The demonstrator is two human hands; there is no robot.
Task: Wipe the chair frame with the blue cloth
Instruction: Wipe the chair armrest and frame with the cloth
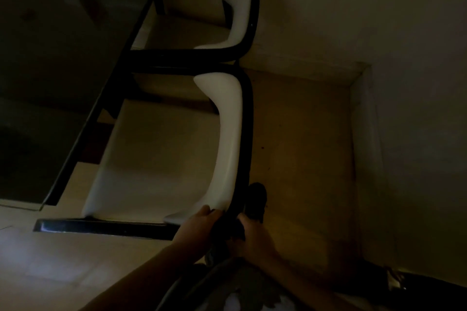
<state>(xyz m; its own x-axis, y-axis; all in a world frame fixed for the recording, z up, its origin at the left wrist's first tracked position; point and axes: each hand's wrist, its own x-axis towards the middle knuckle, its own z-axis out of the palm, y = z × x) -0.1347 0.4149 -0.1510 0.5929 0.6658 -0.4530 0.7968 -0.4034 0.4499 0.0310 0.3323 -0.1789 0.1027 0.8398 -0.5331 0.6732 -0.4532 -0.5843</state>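
Chair frame (246, 118), a black tube, runs down the centre of the picture behind the white backrest (227, 133) and bends at lower centre into a black bar (101, 226) going off to the left; both hands meet at that bend. Left hand (199, 224) is curled over the corner where the backrest ends, fingers closed on the tube; right hand (252, 235) is closed just right of it, touching a dark bunched mass (228, 230) between the two hands that is probably the blue cloth, though the light is too dim to tell its colour or edges.

Likely trouble, as a judgement: in this gloom a stretch of black tube could be skipped unnoticed; the cloth, bunched rather than spread, may slide off the round tube on the curve; a hard push could shove the chair against the dark table (50, 58) at upper left, since its seat sits tucked close to the edge.

A second chair (254, 7) of the same kind stands above, touching or nearly touching the first; a dark shoe (256, 199) rests on the floor (303, 159) just right of the frame; pale walls (404, 83) close the right side.
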